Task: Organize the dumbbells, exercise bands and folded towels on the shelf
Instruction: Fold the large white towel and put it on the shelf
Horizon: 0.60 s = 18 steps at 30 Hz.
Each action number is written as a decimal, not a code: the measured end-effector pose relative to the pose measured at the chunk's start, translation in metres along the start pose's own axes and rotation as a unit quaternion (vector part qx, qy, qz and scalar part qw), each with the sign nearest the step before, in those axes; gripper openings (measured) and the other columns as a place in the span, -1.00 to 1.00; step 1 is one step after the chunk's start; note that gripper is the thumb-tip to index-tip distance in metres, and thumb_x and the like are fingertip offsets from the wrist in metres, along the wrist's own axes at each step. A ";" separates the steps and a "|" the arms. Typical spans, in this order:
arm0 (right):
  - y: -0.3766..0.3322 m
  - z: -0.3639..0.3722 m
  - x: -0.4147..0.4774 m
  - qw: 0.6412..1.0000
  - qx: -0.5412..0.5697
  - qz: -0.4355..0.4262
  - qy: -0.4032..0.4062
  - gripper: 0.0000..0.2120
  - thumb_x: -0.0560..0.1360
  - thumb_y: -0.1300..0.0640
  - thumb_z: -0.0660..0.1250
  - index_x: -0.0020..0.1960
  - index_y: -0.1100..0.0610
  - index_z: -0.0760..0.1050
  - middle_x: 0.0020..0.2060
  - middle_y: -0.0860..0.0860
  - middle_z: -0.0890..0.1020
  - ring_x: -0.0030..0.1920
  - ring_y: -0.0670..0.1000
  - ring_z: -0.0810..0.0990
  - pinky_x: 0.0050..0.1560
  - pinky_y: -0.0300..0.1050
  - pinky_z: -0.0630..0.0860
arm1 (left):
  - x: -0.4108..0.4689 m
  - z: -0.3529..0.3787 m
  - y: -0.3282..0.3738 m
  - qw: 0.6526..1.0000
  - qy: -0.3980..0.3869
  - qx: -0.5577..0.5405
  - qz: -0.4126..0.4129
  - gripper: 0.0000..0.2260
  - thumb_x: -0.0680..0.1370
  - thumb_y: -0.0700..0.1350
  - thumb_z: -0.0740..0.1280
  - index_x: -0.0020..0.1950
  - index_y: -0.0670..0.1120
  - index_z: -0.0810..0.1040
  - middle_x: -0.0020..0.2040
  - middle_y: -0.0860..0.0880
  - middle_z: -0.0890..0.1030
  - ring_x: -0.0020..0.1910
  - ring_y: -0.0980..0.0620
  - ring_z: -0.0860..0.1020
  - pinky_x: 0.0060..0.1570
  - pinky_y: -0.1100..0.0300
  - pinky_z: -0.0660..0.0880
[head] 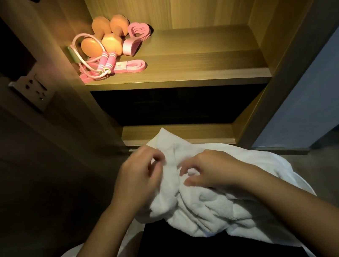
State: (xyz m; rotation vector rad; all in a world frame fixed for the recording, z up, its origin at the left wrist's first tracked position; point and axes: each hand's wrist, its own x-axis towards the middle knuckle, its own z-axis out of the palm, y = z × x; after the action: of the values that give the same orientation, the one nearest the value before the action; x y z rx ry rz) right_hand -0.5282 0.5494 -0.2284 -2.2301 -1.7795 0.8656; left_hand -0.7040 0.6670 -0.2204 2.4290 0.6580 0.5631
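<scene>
Both hands, left hand (137,177) and right hand (211,171), pinch a crumpled white terry towel (216,207). The wooden shelf (187,65) holds orange dumbbells (103,38) and pink bands (130,66).

You see a plain white towel (209,191), orange dumbbells (103,36), pink exercise bands (130,66), pink rope handles (106,62) striped white, and a wood-grain brown shelf (198,61).

Dumbbells (105,35) back-left on shelf (187,67), bands (123,67) in front; towel (207,189) below.
</scene>
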 end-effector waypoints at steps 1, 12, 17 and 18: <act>0.000 0.002 0.003 1.000 0.000 0.004 0.004 -0.76 0.45 -0.19 0.29 0.10 -0.23 0.51 -0.11 -0.15 0.60 -0.03 -0.05 0.50 -0.07 -0.08 0.48 | -0.007 -0.004 0.001 0.999 -0.027 0.017 0.043 -0.97 0.53 -0.07 0.34 -0.04 0.03 0.55 -0.08 0.18 0.51 -0.16 0.18 0.50 -0.21 0.30 0.47; 0.015 0.008 0.005 0.992 0.109 0.055 -0.011 -0.30 0.34 -0.33 0.31 0.44 -0.28 0.19 0.38 -0.15 0.45 0.31 -0.04 0.46 0.26 0.04 0.45 | -0.040 0.006 -0.013 0.999 -0.044 0.003 -0.022 -0.77 0.51 0.17 0.32 0.03 0.06 0.61 0.05 0.18 0.55 0.10 0.15 0.48 0.04 0.19 0.45; 0.017 0.005 0.008 0.987 0.131 0.075 -0.048 -0.37 0.43 -0.24 0.37 0.45 -0.18 0.29 0.40 -0.11 0.41 0.29 -0.05 0.46 0.22 -0.14 0.39 | -0.023 -0.027 -0.017 0.922 0.031 -0.284 -0.260 -0.87 0.56 -0.19 0.34 0.04 0.01 0.59 0.01 0.01 0.63 0.04 0.02 0.60 0.06 0.03 0.55; 0.016 0.005 0.009 0.988 0.130 0.073 -0.048 -0.38 0.44 -0.23 0.37 0.44 -0.19 0.30 0.39 -0.11 0.42 0.27 -0.06 0.48 0.19 -0.15 0.40 | -0.020 -0.029 -0.021 0.924 0.016 -0.264 -0.276 -0.86 0.56 -0.18 0.34 0.08 0.00 0.58 0.03 0.02 0.62 0.07 0.01 0.59 0.08 0.00 0.55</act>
State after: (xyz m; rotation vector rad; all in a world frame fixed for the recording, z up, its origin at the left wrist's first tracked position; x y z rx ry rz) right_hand -0.5168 0.5518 -0.2430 -2.1992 -1.4542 1.1791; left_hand -0.7414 0.6828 -0.2164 1.6379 1.0073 0.4645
